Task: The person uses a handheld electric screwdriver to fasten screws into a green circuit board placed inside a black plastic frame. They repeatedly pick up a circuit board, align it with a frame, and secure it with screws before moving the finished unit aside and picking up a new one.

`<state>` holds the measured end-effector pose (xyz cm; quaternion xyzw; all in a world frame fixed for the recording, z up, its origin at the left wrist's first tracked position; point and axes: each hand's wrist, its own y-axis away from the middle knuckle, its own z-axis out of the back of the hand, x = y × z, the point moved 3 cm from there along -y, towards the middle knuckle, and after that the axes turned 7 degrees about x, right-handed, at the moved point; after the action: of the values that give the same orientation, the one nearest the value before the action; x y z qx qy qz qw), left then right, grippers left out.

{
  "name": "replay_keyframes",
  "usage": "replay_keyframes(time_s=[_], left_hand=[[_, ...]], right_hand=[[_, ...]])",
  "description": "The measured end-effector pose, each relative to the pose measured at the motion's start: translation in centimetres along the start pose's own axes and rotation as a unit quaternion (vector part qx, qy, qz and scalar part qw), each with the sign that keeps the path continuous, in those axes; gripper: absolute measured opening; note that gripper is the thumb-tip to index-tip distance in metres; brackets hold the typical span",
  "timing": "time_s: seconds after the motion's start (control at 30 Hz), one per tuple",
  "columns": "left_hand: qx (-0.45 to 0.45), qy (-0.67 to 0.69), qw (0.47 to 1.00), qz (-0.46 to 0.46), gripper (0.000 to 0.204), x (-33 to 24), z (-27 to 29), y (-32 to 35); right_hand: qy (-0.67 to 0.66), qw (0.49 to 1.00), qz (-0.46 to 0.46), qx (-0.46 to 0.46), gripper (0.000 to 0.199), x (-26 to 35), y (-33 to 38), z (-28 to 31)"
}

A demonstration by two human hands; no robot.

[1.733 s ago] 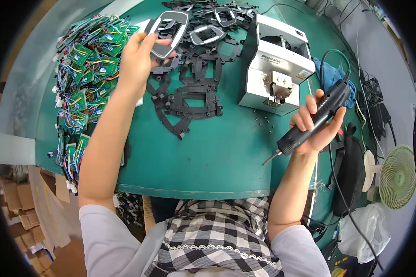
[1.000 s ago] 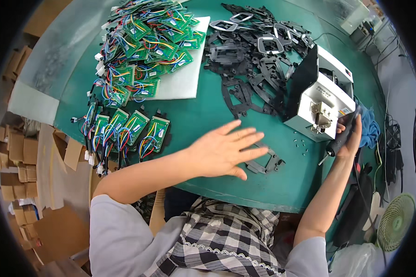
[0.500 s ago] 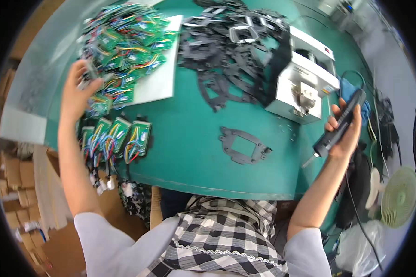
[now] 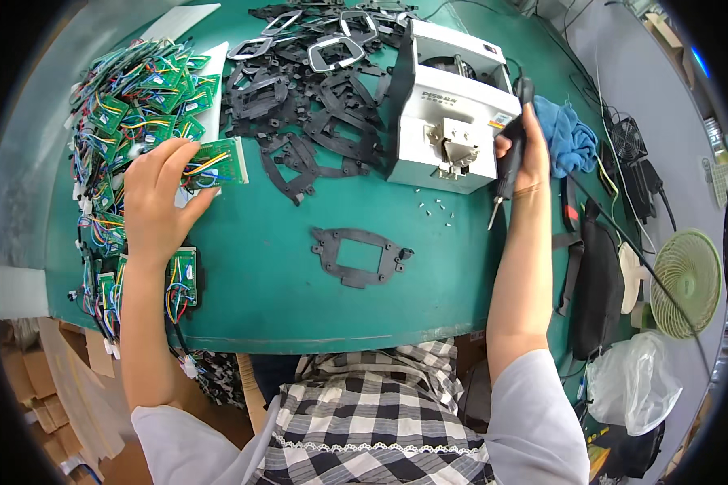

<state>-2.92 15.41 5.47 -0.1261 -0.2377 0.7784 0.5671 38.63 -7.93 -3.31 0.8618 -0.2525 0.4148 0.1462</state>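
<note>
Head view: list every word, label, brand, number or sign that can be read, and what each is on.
White machine, front: dark lettering, not transcribed here; smaller line beneath, too small to read.
Same machine, front's right side: small coloured label, too small to read.
Green circuit board in the left hand: any print is too small to read.
Piled boards: likewise.

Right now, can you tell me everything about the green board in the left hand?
The green board looks like a stiff, flat circuit board with straight edges and yellow and blue wires across its face. The left hand grips its left end, so that part is hidden. It's held to the right of the pile of wired boards.
</note>
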Motion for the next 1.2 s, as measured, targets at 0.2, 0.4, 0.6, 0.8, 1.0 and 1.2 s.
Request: replay_keyframes(time_s=[0.2, 0.4, 0.6, 0.8, 1.0, 1.2], left_hand=[[0.018, 0.054, 0.998, -0.033, 0.055, -1.1, -0.3, 0.0], [0.089, 0.162, 0.978, -0.095, 0.055, -8.3, -3.5, -0.2], [0.109, 0.216, 0.969, -0.056, 0.055, -10.0, -3.3, 0.6], [0.156, 0.245, 0.953, -0.080, 0.055, -12.9, -6.0, 1.0], [0.137, 0.251, 0.957, -0.038, 0.056, -14.3, -5.6, 1.7], [0.064, 0.225, 0.972, 0.037, 0.063, -12.6, -4.5, 1.8]], right_hand=[[-0.067, 0.998, -0.015, 0.010, 0.028, -2.8, -0.5, -1.5], [-0.040, 0.999, -0.007, 0.007, 0.032, -3.0, -0.8, -2.0], [0.119, 0.979, 0.136, -0.096, 0.050, 2.2, 2.4, -5.4], [0.217, 0.878, 0.421, -0.067, 0.057, 4.8, 6.7, -13.7], [0.321, 0.813, 0.486, 0.010, 0.066, 3.3, 5.9, -17.0], [0.343, 0.802, 0.488, 0.039, 0.057, 2.3, 5.1, -18.3]])
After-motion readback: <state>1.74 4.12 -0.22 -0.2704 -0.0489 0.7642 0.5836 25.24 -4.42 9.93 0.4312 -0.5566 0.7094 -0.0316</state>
